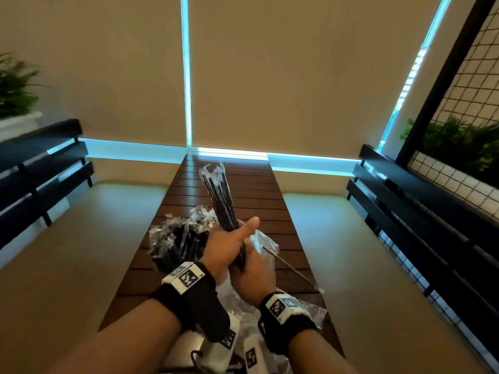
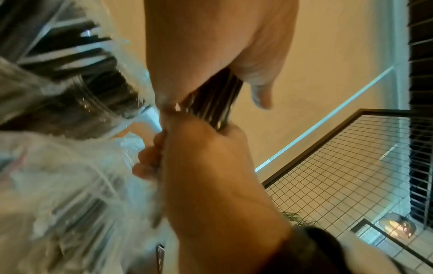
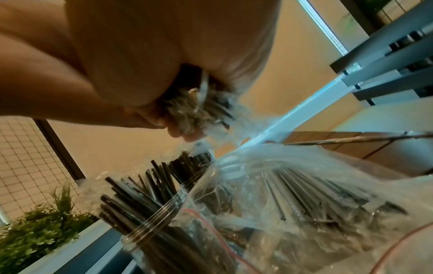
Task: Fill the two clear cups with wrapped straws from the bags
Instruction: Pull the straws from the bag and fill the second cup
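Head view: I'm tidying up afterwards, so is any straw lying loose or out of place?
Yes. One black wrapped straw lies alone on the brown slatted wooden table, right of the hands, outside the cups and bags. Both hands grip a bundle of wrapped black straws.

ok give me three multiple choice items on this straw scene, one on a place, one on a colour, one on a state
1. Where does the single loose wrapped straw lie?
A. on the brown slatted wooden table
B. on the floor
C. in a cup

2. What colour are the straws in the raised bundle of wrapped straws?
A. white
B. black
C. red

3. How is the bundle held?
A. by no hand
B. left hand only
C. both hands

Key: 1 A, it rests on the slats right of the hands. 2 B, dark straws in clear wrap. 3 C, left hand and right hand both grip it.
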`<state>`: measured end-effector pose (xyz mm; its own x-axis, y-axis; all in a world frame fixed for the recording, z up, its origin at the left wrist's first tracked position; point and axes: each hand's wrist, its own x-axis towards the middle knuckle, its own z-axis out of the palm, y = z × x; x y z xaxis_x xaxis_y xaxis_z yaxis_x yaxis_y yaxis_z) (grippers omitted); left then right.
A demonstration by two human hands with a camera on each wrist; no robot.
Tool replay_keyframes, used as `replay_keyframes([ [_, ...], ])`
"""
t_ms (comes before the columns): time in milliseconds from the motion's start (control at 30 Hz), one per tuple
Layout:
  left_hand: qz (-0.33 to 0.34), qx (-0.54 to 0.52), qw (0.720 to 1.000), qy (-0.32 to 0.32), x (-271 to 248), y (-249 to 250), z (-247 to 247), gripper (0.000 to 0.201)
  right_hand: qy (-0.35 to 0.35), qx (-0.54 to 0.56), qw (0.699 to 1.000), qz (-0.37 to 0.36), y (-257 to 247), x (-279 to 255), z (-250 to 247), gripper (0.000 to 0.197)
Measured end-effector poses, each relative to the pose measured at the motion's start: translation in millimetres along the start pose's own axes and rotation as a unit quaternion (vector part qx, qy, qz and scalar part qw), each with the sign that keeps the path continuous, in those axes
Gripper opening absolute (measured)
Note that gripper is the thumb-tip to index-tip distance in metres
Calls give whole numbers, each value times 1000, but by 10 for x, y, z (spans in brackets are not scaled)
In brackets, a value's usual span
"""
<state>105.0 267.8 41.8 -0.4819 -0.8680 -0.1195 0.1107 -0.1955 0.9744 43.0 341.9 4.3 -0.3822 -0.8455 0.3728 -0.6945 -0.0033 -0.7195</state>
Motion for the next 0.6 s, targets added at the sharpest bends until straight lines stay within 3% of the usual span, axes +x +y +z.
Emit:
replay_keyframes([
  [67,-15,-36,998,53,50,-30,109,32,-7,10,1000,-13,37,-6,34,47],
  [133,-4,-28,997,66,91,-21,189,26,-67,57,996,3,128,8,-3,61],
  [200,27,2,997,66,139,49,233,28,-121,114,985,53,322,70,-167,57],
  [233,40,19,997,69,173,91,253,29,-102,162,977,91,459,93,-281,49],
  [300,46,47,995,70,282,139,300,31,45,210,960,177,801,138,-522,31],
  [333,38,57,996,63,324,136,334,31,123,149,957,216,1029,149,-610,23],
  [367,29,68,996,50,355,97,389,31,156,49,953,254,1285,152,-663,24],
  [400,22,86,995,37,383,45,448,29,137,-52,949,279,1493,147,-695,35],
  [500,-4,158,987,9,479,-185,598,24,-55,-226,917,324,2024,119,-572,71],
  [600,-33,188,982,0,586,-467,694,25,-168,-267,883,347,2383,31,-328,64],
])
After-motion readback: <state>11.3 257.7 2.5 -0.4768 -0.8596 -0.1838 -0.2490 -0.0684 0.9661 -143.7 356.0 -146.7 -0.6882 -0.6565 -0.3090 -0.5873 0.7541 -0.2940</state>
